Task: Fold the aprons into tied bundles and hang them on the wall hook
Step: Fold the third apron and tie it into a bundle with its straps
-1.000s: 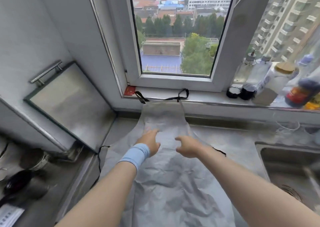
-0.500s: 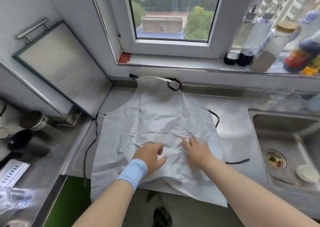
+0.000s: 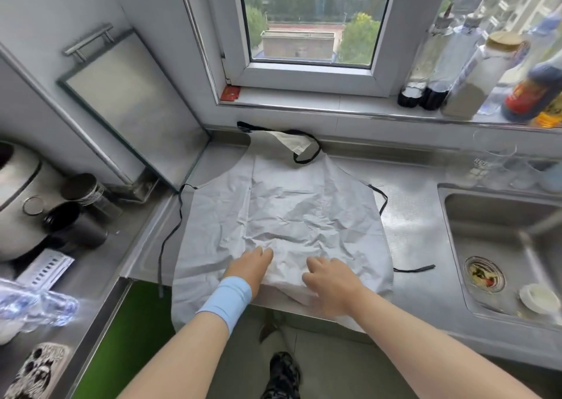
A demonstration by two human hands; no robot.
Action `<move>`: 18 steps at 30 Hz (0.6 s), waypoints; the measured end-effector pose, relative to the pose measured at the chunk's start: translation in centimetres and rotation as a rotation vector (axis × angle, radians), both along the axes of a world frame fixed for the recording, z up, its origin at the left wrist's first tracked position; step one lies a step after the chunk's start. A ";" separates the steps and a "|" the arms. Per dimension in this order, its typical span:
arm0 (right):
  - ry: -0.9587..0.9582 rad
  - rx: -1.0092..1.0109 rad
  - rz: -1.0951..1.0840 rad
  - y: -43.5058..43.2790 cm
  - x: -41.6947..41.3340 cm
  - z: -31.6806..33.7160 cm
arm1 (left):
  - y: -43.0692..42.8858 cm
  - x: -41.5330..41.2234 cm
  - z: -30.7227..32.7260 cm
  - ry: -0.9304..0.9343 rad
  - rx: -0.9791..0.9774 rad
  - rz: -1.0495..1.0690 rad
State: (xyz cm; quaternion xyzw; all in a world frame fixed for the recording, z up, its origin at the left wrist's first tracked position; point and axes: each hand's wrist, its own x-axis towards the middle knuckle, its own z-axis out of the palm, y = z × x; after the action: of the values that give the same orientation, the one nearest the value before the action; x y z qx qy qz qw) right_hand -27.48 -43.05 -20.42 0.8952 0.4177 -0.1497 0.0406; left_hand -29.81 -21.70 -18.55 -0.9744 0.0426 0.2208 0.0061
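Resting palm-down on the near part of the apron (image 3: 292,216), both hands lie flat on the cloth with nothing gripped. The left hand (image 3: 250,266), above a pale blue wristband (image 3: 226,298), has its fingers together and extended; the right hand (image 3: 330,278) has its fingers slightly curled onto the fabric, pinching nothing that can be seen. They look to be smoothing or steadying the sheet, so the work appears to be at its very start.

Nearest the person, the hem of the grey apron hangs over the front edge of the steel counter (image 3: 419,246). Beyond the hands the body of the apron lies spread and wrinkled, one layer, with no fold made yet. A black waist tie (image 3: 170,240) trails off the left side and dangles over the counter edge; the other waist tie (image 3: 413,268) lies loose on the right, toward the sink (image 3: 486,216). Farthest away, by the wall under the window sill (image 3: 334,106), the bib is partly turned over and the black neck loop (image 3: 307,149) lies on it.

Still to come, as I judge it: squaring the cloth, folding it, wrapping and knotting the ties, then hanging the bundle. No wall hook and no other apron can be seen.
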 end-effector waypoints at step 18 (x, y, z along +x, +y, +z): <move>0.064 0.560 -0.305 -4.5 1.7 3.1 | 0.4 3.7 5.5 0.098 -0.248 0.244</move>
State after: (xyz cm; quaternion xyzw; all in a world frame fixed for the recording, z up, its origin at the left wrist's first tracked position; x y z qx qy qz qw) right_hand -25.75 -47.50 -17.33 0.9187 0.3049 -0.0613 -0.2436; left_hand -26.13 -21.26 -13.01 -0.9536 -0.0487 0.2603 -0.1431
